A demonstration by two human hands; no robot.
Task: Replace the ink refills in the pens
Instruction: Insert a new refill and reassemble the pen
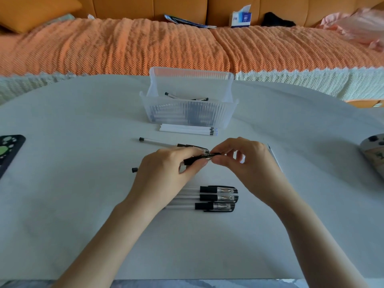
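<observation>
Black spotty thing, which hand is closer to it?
Left. The left hand sits to the right of the black spotty thing, not touching; the right hand is farther right.

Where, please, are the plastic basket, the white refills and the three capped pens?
plastic basket [188, 113]: head view, on its ribbed front wall.
white refills [187, 129]: head view, mid-length of the bundle.
three capped pens [227, 198]: head view, on the middle pen's cap.
</observation>
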